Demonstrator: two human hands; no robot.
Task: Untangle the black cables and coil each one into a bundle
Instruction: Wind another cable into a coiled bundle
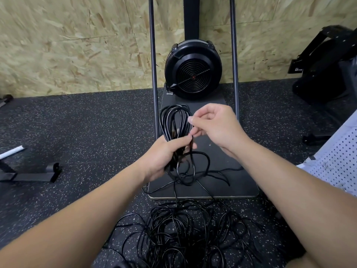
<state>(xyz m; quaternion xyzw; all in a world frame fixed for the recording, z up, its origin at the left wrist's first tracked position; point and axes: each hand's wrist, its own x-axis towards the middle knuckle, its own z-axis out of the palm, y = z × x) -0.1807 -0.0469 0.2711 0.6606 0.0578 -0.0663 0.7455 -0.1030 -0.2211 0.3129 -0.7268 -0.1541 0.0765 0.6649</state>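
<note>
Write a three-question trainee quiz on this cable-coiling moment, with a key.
1. True or false: the left hand grips the coiled bundle.
2. Where does the tangled cable pile lie? A) on the speckled floor B) on the fan
3. Fill in: the right hand pinches a cable near the bundle's ____ side.

Key: 1 true; 2 A; 3 right.

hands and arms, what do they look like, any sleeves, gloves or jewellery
Both forearms are bare right to the bottom frame edge, no sleeves in view. The left hand and right hand wear no gloves, and no rings, watch or wristbands show. Fingernails look short and unpainted.
</note>
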